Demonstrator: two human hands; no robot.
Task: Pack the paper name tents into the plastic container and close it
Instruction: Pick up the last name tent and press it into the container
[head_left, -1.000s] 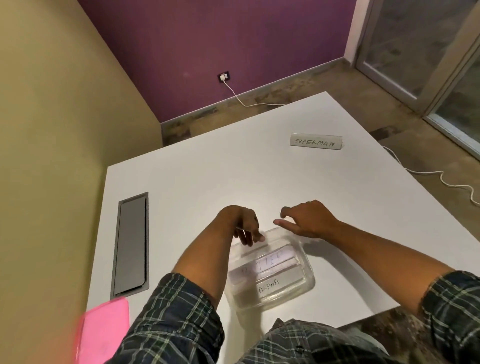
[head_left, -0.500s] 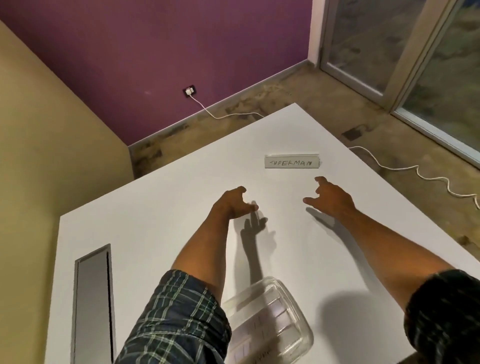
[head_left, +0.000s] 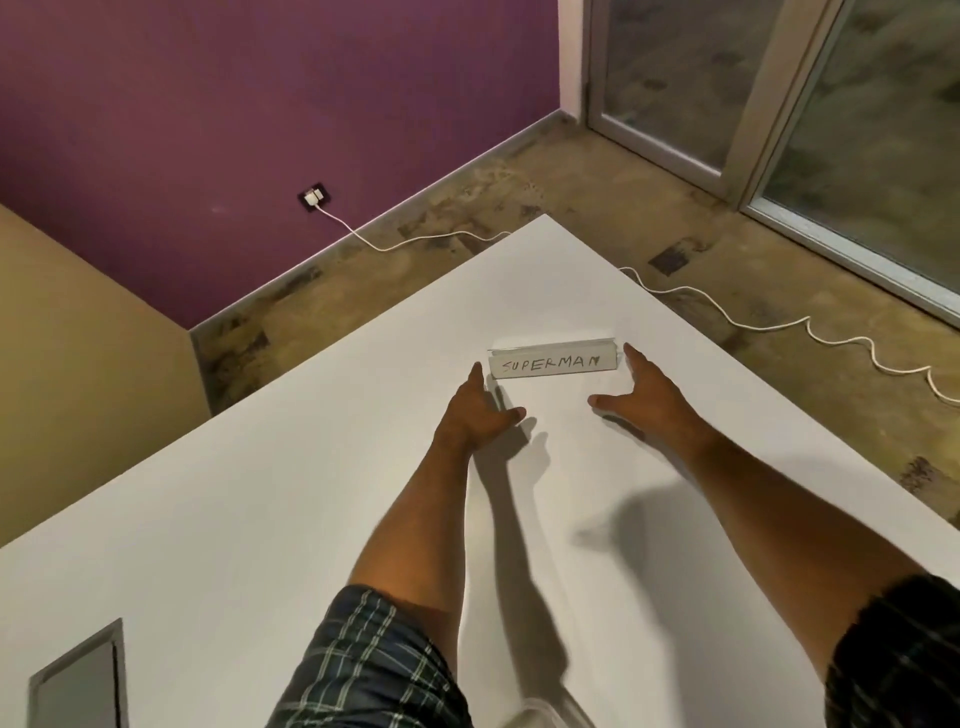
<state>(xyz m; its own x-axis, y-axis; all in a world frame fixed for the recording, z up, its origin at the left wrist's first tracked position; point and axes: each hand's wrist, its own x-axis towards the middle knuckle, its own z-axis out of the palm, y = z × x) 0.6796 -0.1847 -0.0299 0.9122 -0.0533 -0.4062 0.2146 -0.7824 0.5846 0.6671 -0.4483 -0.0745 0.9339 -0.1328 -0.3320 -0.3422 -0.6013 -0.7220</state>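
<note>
White table (head_left: 311, 519), far corner: the SUPERMAN tent (head_left: 554, 362) stands upright, facing us. Left hand (head_left: 480, 410) and right hand (head_left: 641, 395) flank its ends, fingers spread, holding nothing, likely to lift it uncrushed

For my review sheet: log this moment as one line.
stage: reaching | left hand: open | right hand: open | SUPERMAN tent: on table, ungrasped

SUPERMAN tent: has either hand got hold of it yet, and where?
Neither. The left hand and right hand are open at the ends of the tent, not gripping.
</note>
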